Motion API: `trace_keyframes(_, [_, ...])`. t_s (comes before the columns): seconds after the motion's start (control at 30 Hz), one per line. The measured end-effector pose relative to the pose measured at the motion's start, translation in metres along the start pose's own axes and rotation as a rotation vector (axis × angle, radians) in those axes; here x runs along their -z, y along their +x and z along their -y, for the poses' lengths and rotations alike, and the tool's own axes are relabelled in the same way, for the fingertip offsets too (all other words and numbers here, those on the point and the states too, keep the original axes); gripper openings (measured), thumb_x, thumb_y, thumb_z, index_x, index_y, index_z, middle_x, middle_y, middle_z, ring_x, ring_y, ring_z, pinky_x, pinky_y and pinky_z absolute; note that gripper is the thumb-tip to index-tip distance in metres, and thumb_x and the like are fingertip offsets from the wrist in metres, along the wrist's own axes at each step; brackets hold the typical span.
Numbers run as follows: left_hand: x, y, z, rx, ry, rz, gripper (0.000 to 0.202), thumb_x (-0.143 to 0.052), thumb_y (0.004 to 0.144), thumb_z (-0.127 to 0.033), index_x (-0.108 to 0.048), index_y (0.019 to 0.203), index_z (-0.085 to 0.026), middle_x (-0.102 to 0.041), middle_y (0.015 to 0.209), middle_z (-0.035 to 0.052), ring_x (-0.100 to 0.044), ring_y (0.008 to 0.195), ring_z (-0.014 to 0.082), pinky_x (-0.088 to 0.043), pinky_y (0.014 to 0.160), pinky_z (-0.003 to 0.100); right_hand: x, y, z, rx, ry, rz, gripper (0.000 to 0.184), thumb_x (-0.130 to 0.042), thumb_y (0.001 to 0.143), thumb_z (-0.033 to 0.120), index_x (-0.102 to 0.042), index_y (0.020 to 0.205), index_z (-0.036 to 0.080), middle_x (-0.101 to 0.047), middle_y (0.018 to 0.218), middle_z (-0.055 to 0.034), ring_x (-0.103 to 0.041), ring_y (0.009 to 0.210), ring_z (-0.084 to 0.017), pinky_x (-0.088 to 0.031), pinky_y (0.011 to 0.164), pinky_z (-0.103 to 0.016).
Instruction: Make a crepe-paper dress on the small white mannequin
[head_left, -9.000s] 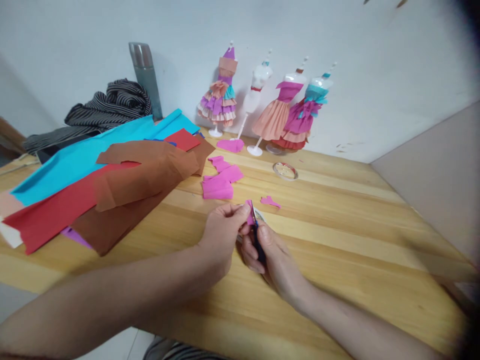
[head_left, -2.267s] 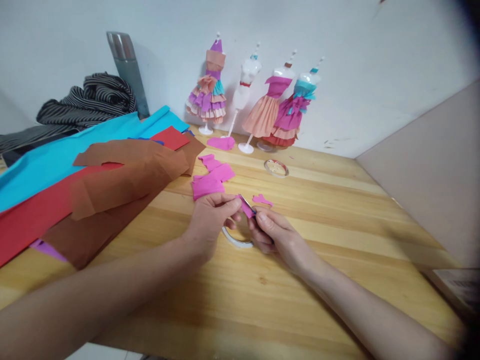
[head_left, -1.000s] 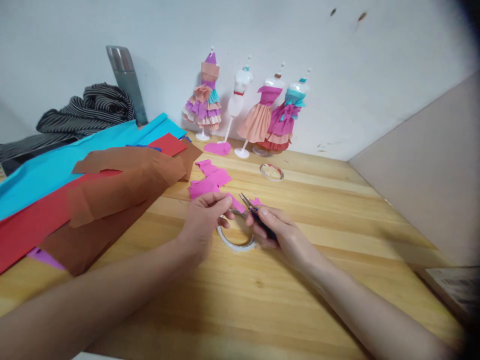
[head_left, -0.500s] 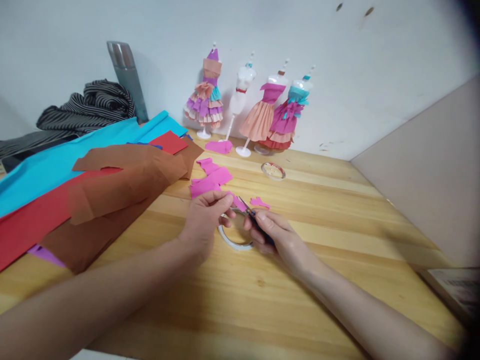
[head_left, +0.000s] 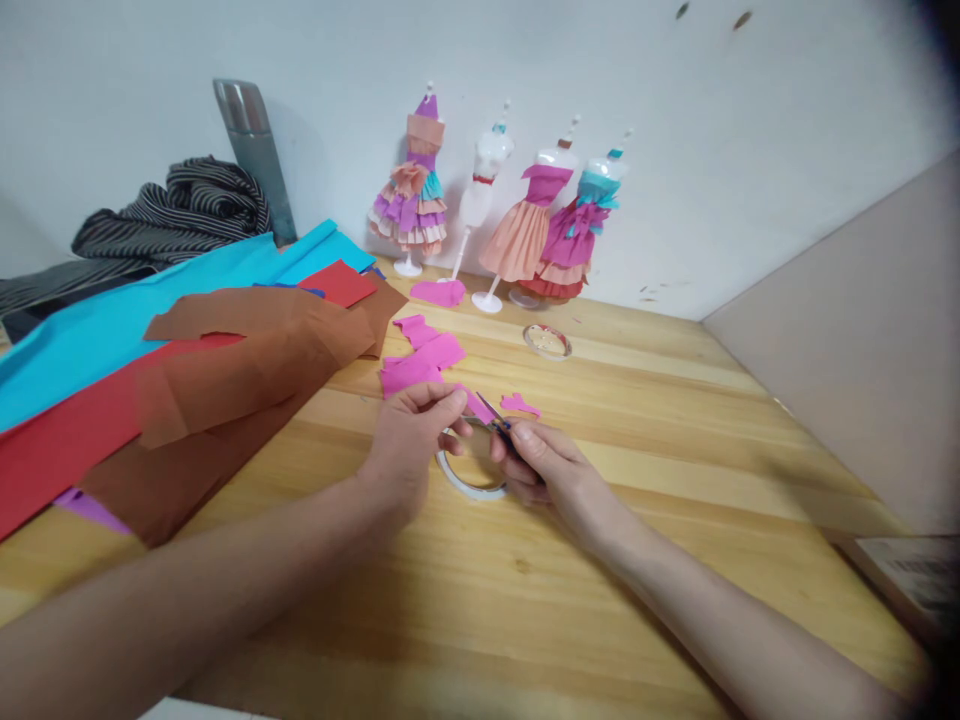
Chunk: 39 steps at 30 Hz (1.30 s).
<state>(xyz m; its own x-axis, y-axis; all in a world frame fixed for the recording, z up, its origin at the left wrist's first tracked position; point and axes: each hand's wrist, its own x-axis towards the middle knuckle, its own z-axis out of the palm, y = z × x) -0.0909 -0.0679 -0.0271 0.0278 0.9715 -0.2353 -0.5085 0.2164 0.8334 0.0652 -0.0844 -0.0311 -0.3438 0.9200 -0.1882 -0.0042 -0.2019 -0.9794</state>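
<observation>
Between thumb and fingers, my left hand [head_left: 416,435] pinches a small strip of pink crepe paper [head_left: 478,404]. My right hand [head_left: 551,455] is closed around dark-handled scissors [head_left: 496,413], whose blades point up and left at the strip's right end. Whether the blades touch the paper is hard to tell. Below both hands a white ring-shaped roll of tape [head_left: 480,490] lies on the table, its upper part hidden by the fingers. Larger pink paper pieces [head_left: 424,358] lie just beyond my left hand, and a small pink scrap [head_left: 520,404] lies beyond the scissors.
Several small mannequins [head_left: 491,180], most in paper dresses, stand along the wall. A second tape ring [head_left: 547,342] lies before them. Brown paper [head_left: 255,350], red paper [head_left: 75,440] and blue paper [head_left: 225,265] sheets cover the left side, near a grey bottle [head_left: 259,160] and striped cloth [head_left: 180,215].
Both hands stay almost in place. The scissor blades look slightly shifted at the pink strip, while the things on the table lie as before.
</observation>
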Motion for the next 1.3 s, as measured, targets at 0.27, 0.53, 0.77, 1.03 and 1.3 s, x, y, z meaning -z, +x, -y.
trace_keyframes(0.27, [-0.001, -0.001, -0.002, 0.004, 0.005, 0.001, 0.022, -0.078, 0.057, -0.030, -0.064, 0.064, -0.014, -0.059, 0.060, -0.0003, -0.054, 0.053, 0.0080, -0.039, 0.044, 0.018, -0.003, -0.001, 0.002, 0.015, -0.046, -0.010, 0.051, -0.062, 0.077, 0.068, -0.053, 0.070, 0.019, -0.022, 0.049, 0.0101, -0.017, 0.043, -0.007, -0.012, 0.041, -0.023])
trace_keyframes(0.53, [0.001, 0.001, -0.001, 0.011, 0.009, -0.022, 0.025, -0.079, 0.056, -0.031, -0.063, 0.062, -0.014, -0.061, 0.059, 0.0003, -0.053, 0.052, 0.0075, -0.037, 0.043, 0.016, 0.035, 0.019, 0.011, 0.152, -0.309, -0.266, 0.042, -0.057, 0.082, 0.060, -0.053, 0.069, 0.021, -0.031, 0.052, 0.0067, -0.026, 0.046, -0.010, -0.020, 0.046, -0.025])
trace_keyframes(0.77, [0.002, 0.004, -0.008, 0.026, 0.009, -0.049, 0.029, -0.082, 0.054, -0.033, -0.062, 0.063, -0.014, -0.061, 0.058, 0.0002, -0.052, 0.051, 0.0073, -0.036, 0.045, 0.017, 0.070, 0.029, 0.027, -0.182, -1.469, -0.336, 0.035, -0.043, 0.096, 0.042, -0.065, 0.089, 0.015, -0.069, 0.082, -0.0157, -0.063, 0.071, -0.025, -0.034, 0.059, -0.032])
trace_keyframes(1.03, [-0.001, 0.006, -0.019, 0.044, -0.008, -0.060, 0.036, -0.086, 0.050, -0.034, -0.060, 0.065, -0.014, -0.061, 0.057, -0.0004, -0.051, 0.051, 0.0072, -0.035, 0.045, 0.017, 0.058, 0.016, 0.039, 0.063, -1.451, -0.301, 0.025, -0.054, 0.090, 0.030, -0.071, 0.098, 0.014, -0.068, 0.104, -0.0192, -0.063, 0.102, -0.032, -0.044, 0.087, -0.041])
trace_keyframes(1.3, [-0.009, -0.004, -0.012, -0.019, 0.061, 0.063, 0.033, -0.086, 0.055, -0.040, -0.068, 0.066, -0.015, -0.060, 0.053, -0.0001, -0.047, 0.047, 0.0066, -0.034, 0.044, 0.018, 0.008, 0.004, 0.024, 0.307, -0.275, -0.026, 0.042, -0.070, 0.076, 0.046, -0.063, 0.106, 0.019, -0.072, 0.094, -0.0098, -0.066, 0.089, -0.025, -0.050, 0.081, -0.039])
